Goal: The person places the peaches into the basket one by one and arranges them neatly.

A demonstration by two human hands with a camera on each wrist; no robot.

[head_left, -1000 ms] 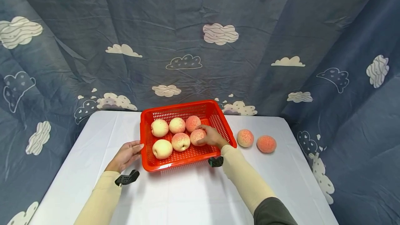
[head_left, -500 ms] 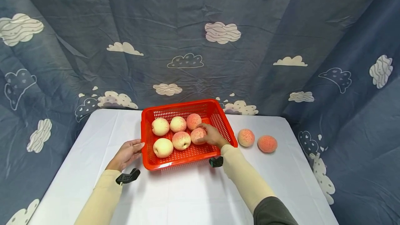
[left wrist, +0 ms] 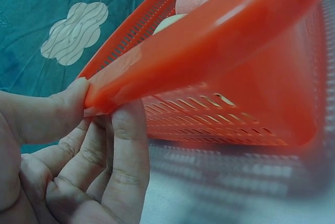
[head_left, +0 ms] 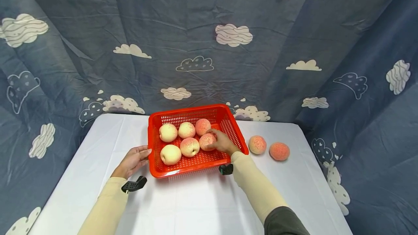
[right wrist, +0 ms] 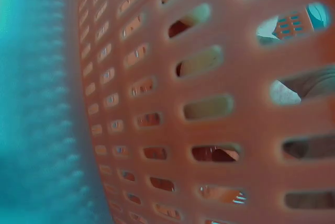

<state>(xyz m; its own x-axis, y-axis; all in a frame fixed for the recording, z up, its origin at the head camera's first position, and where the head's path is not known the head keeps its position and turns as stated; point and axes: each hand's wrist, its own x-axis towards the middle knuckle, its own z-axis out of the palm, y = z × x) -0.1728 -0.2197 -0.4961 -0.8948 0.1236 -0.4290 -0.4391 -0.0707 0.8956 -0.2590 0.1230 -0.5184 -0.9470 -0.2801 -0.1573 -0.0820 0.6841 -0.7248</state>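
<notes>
A red plastic basket (head_left: 196,168) with slotted walls stands on the white-covered table, with several peaches inside in two rows. My left hand (head_left: 132,160) pinches its left rim, thumb on one side and fingers underneath, as the left wrist view also shows. Inside the basket, my right hand (head_left: 223,143) grips the front-row peach (head_left: 205,141) at the right end. Just behind it lies a redder peach (head_left: 203,126). Paler ones, such as the front-left peach (head_left: 171,155), fill the left side. In the right wrist view the slotted basket wall (right wrist: 172,124) hides most of the right hand.
Right of the basket, two more peaches lie on the table: a mottled peach (head_left: 257,144) and a deeper orange one (head_left: 279,151). A dark blue curtain (head_left: 196,46) with cloud prints hangs behind and along both sides of the table (head_left: 189,206).
</notes>
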